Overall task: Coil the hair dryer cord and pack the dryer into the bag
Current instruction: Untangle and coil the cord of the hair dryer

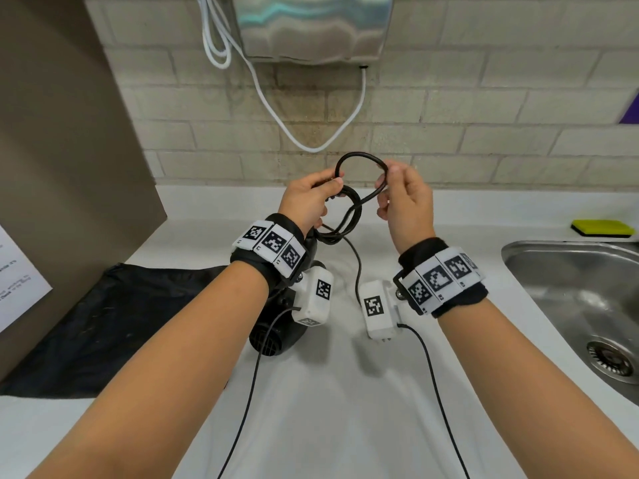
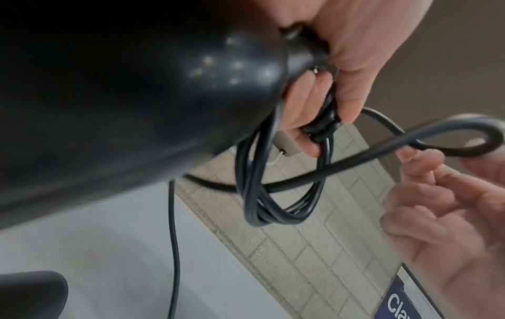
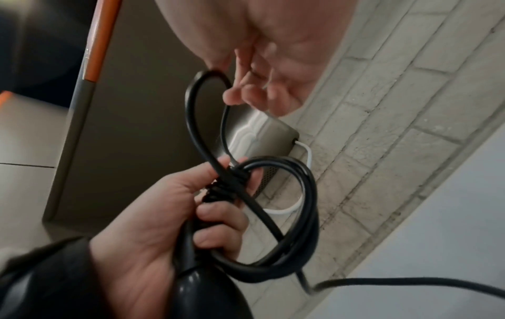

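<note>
The black hair dryer (image 1: 273, 337) points down under my left wrist, its body filling the left wrist view (image 2: 109, 97). My left hand (image 1: 332, 183) grips the dryer's handle end together with several coils of the black cord (image 1: 342, 216), which hang as a bundle (image 2: 273, 205) (image 3: 300, 215). A fresh loop of cord (image 1: 359, 155) arches between both hands. My right hand (image 1: 383, 181) pinches that loop (image 3: 196, 118) at its right side, close to the left hand. A slack length of cord (image 1: 358, 271) trails down to the counter. The black bag (image 1: 103, 312) lies flat on the counter at the left.
A steel sink (image 1: 570, 295) is set into the white counter (image 1: 345, 392) on the right, with a yellow sponge (image 1: 603, 228) behind it. A wall-mounted hand dryer (image 1: 311, 25) with a white cable (image 1: 311, 146) hangs over the brick wall. A brown partition (image 1: 69, 133) stands at the left.
</note>
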### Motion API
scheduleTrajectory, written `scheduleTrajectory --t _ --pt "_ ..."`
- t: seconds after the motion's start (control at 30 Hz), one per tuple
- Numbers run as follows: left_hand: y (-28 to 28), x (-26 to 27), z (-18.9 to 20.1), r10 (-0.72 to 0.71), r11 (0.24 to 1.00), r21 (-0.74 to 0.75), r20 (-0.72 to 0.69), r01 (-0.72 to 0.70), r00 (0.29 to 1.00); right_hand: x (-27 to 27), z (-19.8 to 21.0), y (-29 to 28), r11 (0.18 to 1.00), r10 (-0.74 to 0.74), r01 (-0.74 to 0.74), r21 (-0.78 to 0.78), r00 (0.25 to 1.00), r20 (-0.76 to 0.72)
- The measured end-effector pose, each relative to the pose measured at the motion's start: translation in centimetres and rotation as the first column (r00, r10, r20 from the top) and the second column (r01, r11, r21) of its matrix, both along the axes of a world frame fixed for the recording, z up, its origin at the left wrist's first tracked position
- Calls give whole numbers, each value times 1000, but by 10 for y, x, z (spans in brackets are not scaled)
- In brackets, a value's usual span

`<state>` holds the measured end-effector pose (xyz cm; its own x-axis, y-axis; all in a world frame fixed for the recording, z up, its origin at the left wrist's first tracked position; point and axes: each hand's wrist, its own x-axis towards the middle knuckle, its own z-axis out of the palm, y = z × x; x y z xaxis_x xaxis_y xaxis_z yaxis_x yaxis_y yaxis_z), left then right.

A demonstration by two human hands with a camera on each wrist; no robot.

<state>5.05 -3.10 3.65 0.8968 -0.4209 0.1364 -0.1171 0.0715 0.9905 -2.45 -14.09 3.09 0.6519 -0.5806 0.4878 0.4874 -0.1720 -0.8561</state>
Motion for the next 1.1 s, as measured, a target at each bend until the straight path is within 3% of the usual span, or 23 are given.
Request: scheduleTrajectory --t 0.1,0.27,0.43,0.57,0.77,0.93,1.1 --pt "1 1 0 5 1000 -4 -9 -5 1000 -2 -7 2 996 59 -64 -53 994 -89" --pt "4 0 1 -73 997 9 -1 73 997 4 -33 3 928 -138 33 -371 956 -260" --pt "5 -1 2 -59 998 12 -2 59 998 7 -31 6 880 -160 36 -474 961 -225" --pt "7 -1 2 -43 999 25 -2 43 999 7 -30 7 807 -211 142 -574 976 -55" --pt "2 -5 0 -69 996 63 22 67 997 13 -32 13 831 -296 280 -481 954 44" --pt "2 -3 0 -57 997 56 19 56 998 16 -36 17 871 -278 245 -425 960 -17" --pt "2 -6 1 -58 996 76 53 54 997 20 -39 14 853 -260 176 -492 959 -108"
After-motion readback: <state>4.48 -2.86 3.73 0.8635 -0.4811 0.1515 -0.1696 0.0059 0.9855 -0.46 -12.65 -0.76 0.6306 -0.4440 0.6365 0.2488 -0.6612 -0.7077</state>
